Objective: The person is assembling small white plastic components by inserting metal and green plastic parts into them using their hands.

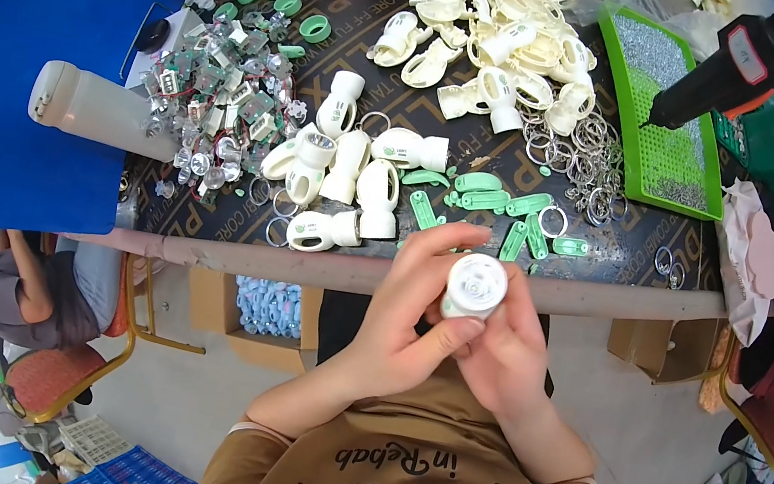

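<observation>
A small white flashlight [475, 286] is held upright between my two hands at the table's front edge, its clear round lens facing up. The fingers and thumb of my left hand [399, 325] close around its left side. From the right, my right hand [513, 355] grips the same flashlight; its lower body is hidden by the fingers. Just beyond lie green curved strips [483, 199] and a thin metal ring [553, 220]. Several white flashlights with loop handles [347, 163] rest on the table left of my hands.
Small lamp parts with wires [227, 100] are heaped at the left, below green rings [315, 28]. Cream shell halves [530, 42] and metal split rings [598, 159] lie farther back. A green tray [673, 191] and a black power screwdriver [723, 72] are at the right.
</observation>
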The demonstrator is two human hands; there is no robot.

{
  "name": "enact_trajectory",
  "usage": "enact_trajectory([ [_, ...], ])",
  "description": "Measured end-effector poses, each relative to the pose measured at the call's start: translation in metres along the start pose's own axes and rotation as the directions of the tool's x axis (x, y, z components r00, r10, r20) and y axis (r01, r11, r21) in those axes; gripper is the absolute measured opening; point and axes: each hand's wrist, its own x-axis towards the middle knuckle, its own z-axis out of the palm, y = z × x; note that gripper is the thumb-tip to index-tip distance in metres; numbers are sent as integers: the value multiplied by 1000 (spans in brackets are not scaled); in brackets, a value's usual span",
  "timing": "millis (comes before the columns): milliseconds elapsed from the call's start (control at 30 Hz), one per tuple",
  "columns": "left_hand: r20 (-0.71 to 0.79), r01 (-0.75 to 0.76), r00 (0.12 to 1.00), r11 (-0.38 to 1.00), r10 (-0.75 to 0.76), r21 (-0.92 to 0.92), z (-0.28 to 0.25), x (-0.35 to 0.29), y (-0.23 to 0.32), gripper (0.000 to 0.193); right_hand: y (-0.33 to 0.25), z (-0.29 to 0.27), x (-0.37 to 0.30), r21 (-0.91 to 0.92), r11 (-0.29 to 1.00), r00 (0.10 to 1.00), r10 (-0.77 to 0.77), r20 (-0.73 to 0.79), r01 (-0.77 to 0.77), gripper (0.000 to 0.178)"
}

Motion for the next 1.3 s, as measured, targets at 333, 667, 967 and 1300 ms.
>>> enact_trajectory([
  [333,84,8,996,959,-33,282,-24,10,37,39,-59,4,22,-821,344,889,-220,402,456,37],
  [667,672,742,670,327,-316,-585,-32,8,7,35,-42,-15,25,-679,626,913,-146,381,384,24],
  [967,627,699,702,493,-337,-518,-28,-4,-3,26,-32,-12,22,-752,520,906,-115,408,405,22],
  [1300,-206,8,968,797,147,604,-51,-32,13,41,-33,2,16,-853,336,915,-206,347,399,37],
])
